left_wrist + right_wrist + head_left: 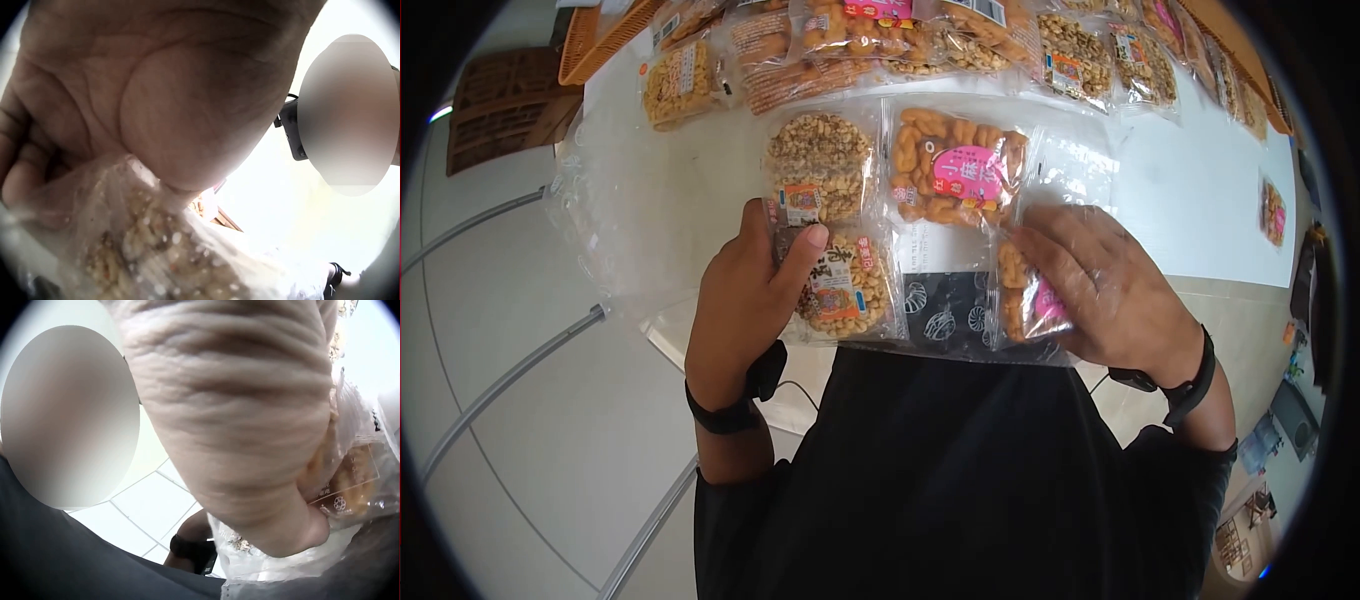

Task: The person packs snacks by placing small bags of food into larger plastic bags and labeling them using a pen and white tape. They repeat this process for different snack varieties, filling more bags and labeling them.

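Note:
A large clear plastic bag (1072, 150) lies flat before the person's chest, with small snack packets in it. My left hand (738, 285) grips its left side, thumb over a packet of puffed-grain cake (855, 285); a similar darker grain cake packet (820, 160) sits above. At top middle is a pink-labelled packet of fried dough twists (958, 165). On the lower right, my right hand (1115, 285) holds another dough twist packet (1018, 300), its fingers covering much of it. Clear plastic (119, 206) bunches against the left palm in the left wrist view.
More snack packets (870, 40) pile along the table's far side, between orange wicker baskets (605, 40). One small packet (1272, 210) lies alone on the white table (1210, 190) at right. Crumpled clear plastic (595, 220) hangs at the left edge, near metal rails (510, 395).

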The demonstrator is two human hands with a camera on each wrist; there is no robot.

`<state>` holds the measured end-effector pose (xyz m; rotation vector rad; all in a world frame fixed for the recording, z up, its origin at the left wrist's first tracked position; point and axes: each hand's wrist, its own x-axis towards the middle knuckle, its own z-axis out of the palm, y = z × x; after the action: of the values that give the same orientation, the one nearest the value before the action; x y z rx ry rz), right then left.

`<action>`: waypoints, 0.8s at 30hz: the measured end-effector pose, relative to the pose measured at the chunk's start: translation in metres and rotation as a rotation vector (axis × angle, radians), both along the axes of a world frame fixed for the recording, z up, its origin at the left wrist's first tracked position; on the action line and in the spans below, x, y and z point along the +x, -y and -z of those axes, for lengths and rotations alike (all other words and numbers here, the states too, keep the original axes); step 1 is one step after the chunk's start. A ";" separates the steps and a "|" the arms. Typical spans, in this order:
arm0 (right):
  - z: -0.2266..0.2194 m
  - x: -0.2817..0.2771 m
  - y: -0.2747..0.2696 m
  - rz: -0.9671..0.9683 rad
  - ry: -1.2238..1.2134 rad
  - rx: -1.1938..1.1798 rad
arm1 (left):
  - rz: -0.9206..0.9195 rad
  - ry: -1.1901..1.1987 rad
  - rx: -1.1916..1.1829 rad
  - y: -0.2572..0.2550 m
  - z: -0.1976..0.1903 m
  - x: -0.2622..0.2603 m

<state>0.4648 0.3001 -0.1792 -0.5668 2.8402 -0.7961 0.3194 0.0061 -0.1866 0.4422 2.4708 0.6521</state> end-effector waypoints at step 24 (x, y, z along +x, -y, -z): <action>0.035 0.040 -0.010 0.496 -0.191 -0.102 | -0.025 -0.102 -0.080 -0.009 -0.007 0.011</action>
<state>0.5049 0.3098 -0.2143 0.0718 3.1780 -1.0098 0.3307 0.0148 -0.1799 0.4243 2.5921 0.5511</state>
